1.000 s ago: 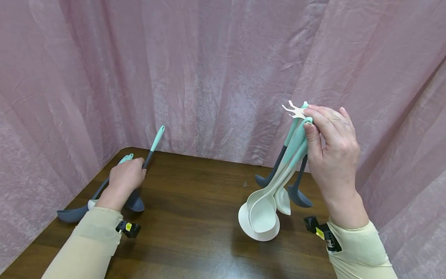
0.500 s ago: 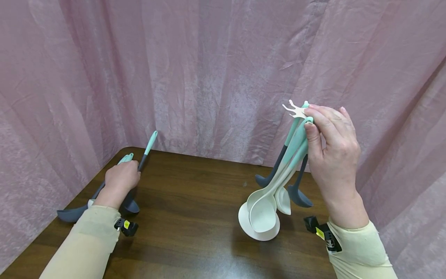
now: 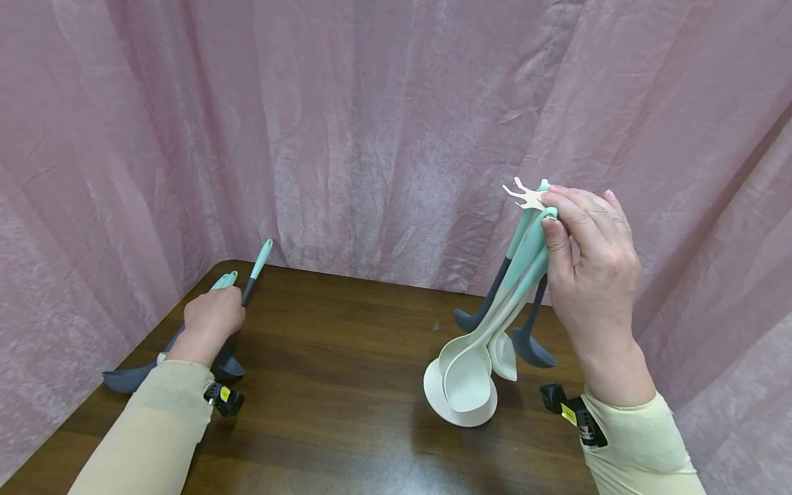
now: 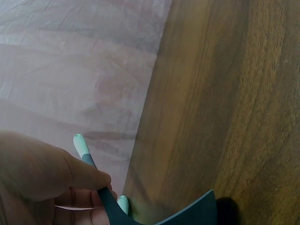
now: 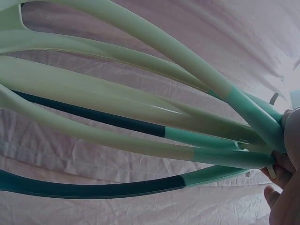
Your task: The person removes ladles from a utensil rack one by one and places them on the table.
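My left hand (image 3: 213, 320) holds a dark grey ladle (image 3: 250, 289) with a mint handle by its shaft, handle end up, low over the table's left side. In the left wrist view, the fingers and thumb pinch the shaft just above the ladle's broad head (image 4: 194, 211). My right hand (image 3: 597, 265) grips the top of a white utensil stand (image 3: 526, 198), beside its small hooks. White ladles (image 3: 467, 385) and dark grey utensils (image 3: 533, 349) with mint handles hang from the stand. In the right wrist view, their handles (image 5: 255, 119) gather at the fingers.
Other grey utensils (image 3: 126, 380) with mint handle ends (image 3: 225, 280) lie at the table's left edge, partly hidden under my left arm. The stand's round white base (image 3: 433, 399) rests on the brown wooden table (image 3: 346, 357). Pink curtains (image 3: 396, 137) surround its back and sides.
My left hand has moved slightly left with the grey ladle, whose handle end has come lower and further left. My right hand and the stand have hardly moved.
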Available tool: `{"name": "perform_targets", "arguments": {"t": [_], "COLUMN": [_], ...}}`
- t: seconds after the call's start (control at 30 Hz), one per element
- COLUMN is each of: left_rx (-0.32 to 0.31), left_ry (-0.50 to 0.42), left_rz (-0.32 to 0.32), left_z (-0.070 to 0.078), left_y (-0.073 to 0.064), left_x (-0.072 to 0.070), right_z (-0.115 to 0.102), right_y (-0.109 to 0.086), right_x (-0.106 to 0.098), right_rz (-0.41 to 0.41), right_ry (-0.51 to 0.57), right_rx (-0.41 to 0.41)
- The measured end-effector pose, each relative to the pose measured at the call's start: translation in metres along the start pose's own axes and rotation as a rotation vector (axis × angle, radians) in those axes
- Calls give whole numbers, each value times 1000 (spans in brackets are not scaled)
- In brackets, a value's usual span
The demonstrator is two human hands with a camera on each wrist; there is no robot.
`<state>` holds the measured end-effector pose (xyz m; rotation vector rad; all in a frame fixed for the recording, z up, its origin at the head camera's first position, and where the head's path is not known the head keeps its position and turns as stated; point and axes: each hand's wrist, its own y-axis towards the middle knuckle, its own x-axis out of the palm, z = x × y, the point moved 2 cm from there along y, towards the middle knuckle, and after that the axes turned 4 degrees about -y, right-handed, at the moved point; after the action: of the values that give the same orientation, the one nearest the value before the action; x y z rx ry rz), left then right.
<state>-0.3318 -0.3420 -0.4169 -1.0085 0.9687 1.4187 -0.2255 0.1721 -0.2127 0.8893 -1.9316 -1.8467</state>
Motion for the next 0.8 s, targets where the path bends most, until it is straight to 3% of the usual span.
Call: {"name": "perform_targets", "arguments": {"t": [0.43,0.8], "left_rx": [-19,-41], "left_ry": [14,23], "left_rz": [-36,-82], "left_z": [-11,-11], "left_y": [4,4], "left_x": [5,9], "right_z": [-1,-3], "right_y": [0,0], "right_x": [0,-1], "right_rz": [-4,-1], "right_ry": [-5,-2], "right_rx": [1,2]}}
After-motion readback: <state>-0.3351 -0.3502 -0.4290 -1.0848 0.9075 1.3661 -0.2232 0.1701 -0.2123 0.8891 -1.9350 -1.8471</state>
